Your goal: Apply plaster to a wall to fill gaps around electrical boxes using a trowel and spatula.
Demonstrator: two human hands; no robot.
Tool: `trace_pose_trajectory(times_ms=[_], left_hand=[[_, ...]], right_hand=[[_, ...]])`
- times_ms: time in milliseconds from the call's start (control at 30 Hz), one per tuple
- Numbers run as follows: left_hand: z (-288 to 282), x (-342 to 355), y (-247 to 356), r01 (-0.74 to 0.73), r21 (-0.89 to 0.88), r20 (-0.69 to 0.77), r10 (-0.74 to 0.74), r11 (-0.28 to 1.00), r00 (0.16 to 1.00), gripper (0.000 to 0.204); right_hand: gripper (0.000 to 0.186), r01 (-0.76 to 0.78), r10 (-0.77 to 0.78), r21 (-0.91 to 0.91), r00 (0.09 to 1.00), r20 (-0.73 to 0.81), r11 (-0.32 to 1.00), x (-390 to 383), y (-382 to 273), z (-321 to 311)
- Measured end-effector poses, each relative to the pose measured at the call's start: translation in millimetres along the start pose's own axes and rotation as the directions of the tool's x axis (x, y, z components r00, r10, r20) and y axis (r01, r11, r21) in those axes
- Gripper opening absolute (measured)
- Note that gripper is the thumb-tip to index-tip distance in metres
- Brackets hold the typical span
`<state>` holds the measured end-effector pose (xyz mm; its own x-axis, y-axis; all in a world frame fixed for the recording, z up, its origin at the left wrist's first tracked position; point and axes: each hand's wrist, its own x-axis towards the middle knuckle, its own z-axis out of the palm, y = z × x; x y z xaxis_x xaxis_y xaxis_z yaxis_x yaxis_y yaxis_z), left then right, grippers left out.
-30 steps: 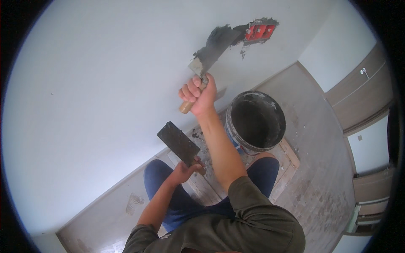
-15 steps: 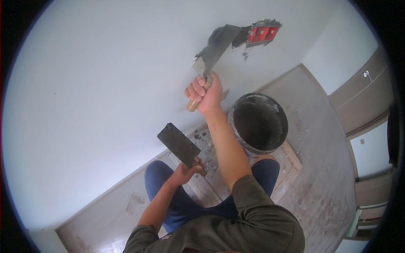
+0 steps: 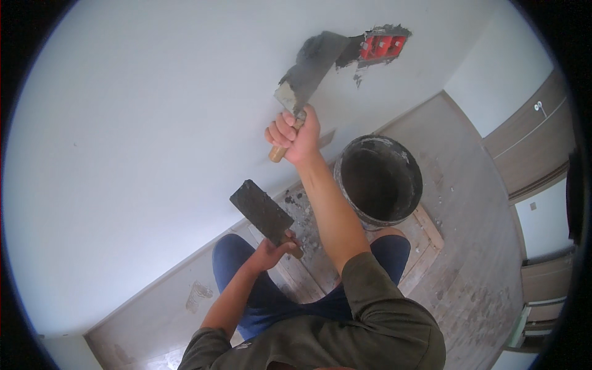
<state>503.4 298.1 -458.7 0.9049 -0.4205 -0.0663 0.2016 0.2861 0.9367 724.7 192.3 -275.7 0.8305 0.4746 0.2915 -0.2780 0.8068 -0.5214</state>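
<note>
My right hand is closed round the wooden handle of a trowel, whose grey blade lies against the white wall over a dark mortar patch. Beyond the blade, a strip of wet mortar runs to a red electrical box set in the wall, with rough mortar round its edges. Lower and to the left, my left hand grips the handle of a second trowel, its flat rectangular blade coated with dark mortar. Where exactly the right blade's edge meets the mortar is hard to tell.
A black bucket with mortar-smeared walls stands right of my right forearm, on a wooden board. Mortar crumbs litter the board beside the wall. Wooden doors line the right side.
The right hand and its trowel have shifted slightly left and up along the wall. My left hand and its trowel look nearly the same; the view has tilted a little.
</note>
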Motion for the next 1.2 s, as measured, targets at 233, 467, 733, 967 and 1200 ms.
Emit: trace_pose_trajectory(times_ms=[233, 467, 733, 967, 1200], left_hand=[[8, -5, 19, -0.04, -0.045, -0.007, 0.04, 0.998, 0.999, 0.019], [27, -6, 42, 0.056, -0.143, 0.087, -0.044, 0.988, 0.995, 0.015], [51, 70, 109, 0.262, -0.418, 0.359, -0.107, 0.87, 0.927, 0.019], [90, 125, 124, 0.372, -0.326, 0.503, -0.174, 0.869, 0.847, 0.021], [122, 171, 110, 0.373, -0.229, 0.504, -0.219, 0.899, 0.836, 0.021]], right_hand=[[0.049, -0.03, -0.02, 0.182, 0.963, 0.27, 0.983, -11, -6, -4], [0.041, -0.085, 0.029, 0.152, 0.941, 0.336, 0.985, -108, -50, -30], [0.053, -0.1, 0.051, -0.196, 0.97, -0.239, 0.976, -197, -93, -13], [0.047, -0.25, -0.193, -0.48, 0.691, -0.697, 0.841, -234, -126, -15], [0.046, -0.618, -0.307, -0.682, 0.612, -0.729, 0.391, -250, -175, -19]])
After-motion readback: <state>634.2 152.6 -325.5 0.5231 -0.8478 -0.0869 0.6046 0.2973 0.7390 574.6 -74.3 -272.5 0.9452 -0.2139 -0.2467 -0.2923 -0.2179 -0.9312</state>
